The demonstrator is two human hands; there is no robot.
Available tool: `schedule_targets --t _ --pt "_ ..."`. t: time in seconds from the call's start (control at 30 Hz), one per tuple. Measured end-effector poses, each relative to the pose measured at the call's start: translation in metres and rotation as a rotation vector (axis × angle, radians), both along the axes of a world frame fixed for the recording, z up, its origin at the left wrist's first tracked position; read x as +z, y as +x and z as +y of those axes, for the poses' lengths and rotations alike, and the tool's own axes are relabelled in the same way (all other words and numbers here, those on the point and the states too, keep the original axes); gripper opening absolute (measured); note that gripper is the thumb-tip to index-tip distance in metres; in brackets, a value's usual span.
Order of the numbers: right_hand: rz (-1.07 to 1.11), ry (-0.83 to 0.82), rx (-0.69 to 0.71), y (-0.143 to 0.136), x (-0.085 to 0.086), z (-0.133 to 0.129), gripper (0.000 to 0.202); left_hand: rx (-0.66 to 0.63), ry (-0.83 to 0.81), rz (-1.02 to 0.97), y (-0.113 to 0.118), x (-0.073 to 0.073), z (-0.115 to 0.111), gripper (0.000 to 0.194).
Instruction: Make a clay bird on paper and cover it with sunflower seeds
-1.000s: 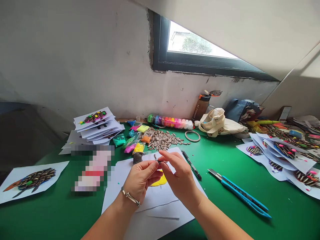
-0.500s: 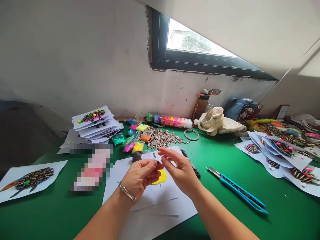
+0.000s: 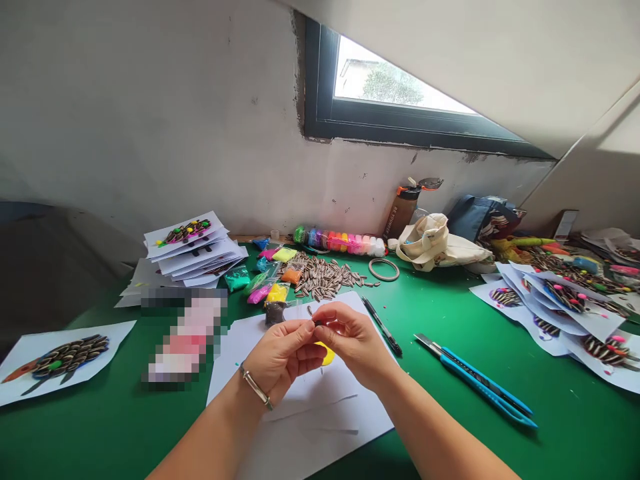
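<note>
Above a sheet of white paper [image 3: 340, 440], both my hands meet fingertip to fingertip. My left hand [image 3: 287, 350], with a bangle [image 3: 256, 388] on its wrist, pinches a small dark piece [image 3: 318, 323] between thumb and forefinger. On the other side of the same piece, the thumb and forefinger of my right hand [image 3: 353, 337] are closed too. Just behind the fingertips shows one sunflower seed [image 3: 309, 311]. A flat yellow clay shape [image 3: 328, 355] lies on the paper, partly hidden by my hands. Behind my left hand rests a packet of black clay [image 3: 275, 313].
Loose sunflower seeds [image 3: 325, 275] and clay packets [image 3: 277, 292] lie farther back. A black pen [image 3: 383, 327] and a blue utility knife [image 3: 475, 380] are to the right. Seed pictures are stacked at left [image 3: 193, 250] and right [image 3: 565, 313]. A bottle [image 3: 401, 212] stands by the wall.
My right hand has moved left and slightly down. Its fingers, apart before, are now closed at the dark piece. My left hand has barely moved.
</note>
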State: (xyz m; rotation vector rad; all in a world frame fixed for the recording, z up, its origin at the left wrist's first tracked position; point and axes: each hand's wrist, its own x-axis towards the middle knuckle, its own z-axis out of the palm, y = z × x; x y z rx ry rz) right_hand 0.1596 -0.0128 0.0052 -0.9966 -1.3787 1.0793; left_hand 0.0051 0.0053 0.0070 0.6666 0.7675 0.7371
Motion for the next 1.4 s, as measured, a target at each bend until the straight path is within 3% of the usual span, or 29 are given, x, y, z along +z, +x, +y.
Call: schedule_targets --t 0.27,0.63,0.87,1.1,1.27,1.4 --pt "-0.098 0.069 0.036 0.0035 -0.0014 -0.0004 0.018 0.019 0.006 0.025 0.0017 -0.0013 -0.0004 0.038" --pt "-0.194 0.174 -0.087 0.0041 -0.0037 0.0009 0.015 -0.003 0.146 0.135 0.0038 -0.0030 -0.0014 0.045" --pt "-0.069 0.007 0.019 0.0051 -0.0081 0.0024 0.020 0.032 0.121 0.122 0.0042 -0.0018 0.0002 0.042" --pt "-0.196 0.110 -0.057 0.0026 -0.0043 0.0005 0.017 0.009 0.203 0.217 0.0031 -0.0030 0.0009 0.047" --pt "-0.021 -0.068 0.004 0.0053 -0.0050 0.0015 0.030 0.016 0.193 0.188 0.0035 -0.0032 0.0010 0.046" --pt "-0.040 -0.010 0.008 0.0051 -0.0073 0.0020 0.018 0.016 0.177 0.191 0.0040 -0.0055 0.0021 0.048"
